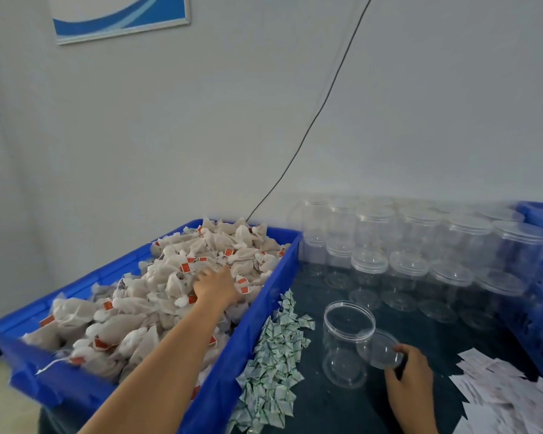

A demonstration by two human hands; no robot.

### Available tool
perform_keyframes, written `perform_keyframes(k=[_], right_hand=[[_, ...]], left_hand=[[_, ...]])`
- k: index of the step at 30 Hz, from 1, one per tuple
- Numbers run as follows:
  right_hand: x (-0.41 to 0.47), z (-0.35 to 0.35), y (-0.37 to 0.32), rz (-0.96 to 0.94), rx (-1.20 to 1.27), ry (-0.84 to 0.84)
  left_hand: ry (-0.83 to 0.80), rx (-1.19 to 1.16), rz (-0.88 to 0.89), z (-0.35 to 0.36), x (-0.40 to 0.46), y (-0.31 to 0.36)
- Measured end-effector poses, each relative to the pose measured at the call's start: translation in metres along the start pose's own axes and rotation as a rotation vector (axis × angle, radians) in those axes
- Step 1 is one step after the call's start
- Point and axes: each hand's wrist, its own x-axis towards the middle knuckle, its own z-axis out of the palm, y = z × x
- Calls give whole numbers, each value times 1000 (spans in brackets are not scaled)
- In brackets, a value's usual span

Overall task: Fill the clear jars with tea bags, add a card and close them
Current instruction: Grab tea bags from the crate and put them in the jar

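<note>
text: none legible | red tea bag tags [185,268], cards [496,390]: print too blurred

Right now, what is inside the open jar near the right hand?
The open jar looks empty: only its clear walls and base show. The right hand holds the lid against its side, covering a small part.

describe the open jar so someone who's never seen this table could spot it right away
Start at the big blue crate of tea bags. Right of it, past the green-and-white sachets, one clear jar stands alone. Unlike the stacked, lidded jars behind, it is open, its lid held by the right hand.
</note>
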Motion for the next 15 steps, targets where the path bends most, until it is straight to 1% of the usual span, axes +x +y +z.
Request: perform_keyframes(k=[3, 5, 7, 10, 12, 15], right_hand=[[1, 1, 1, 11, -14, -9], [2, 1, 1, 18, -16, -23], [1, 1, 1, 26, -21, -35], [3, 1, 1, 39, -28, -43], [3, 1, 1, 40, -39, -50], [2, 3, 3, 15, -42, -39]], left_hand=[[-103, 158, 31, 9, 10, -8], [-111, 274, 75, 14, 15, -8], [-85, 314, 123, 21, 19, -9], [-6, 322, 169, 30, 24, -11], [11, 291, 178, 33, 27, -12], [12, 149, 181, 30, 32, -15]])
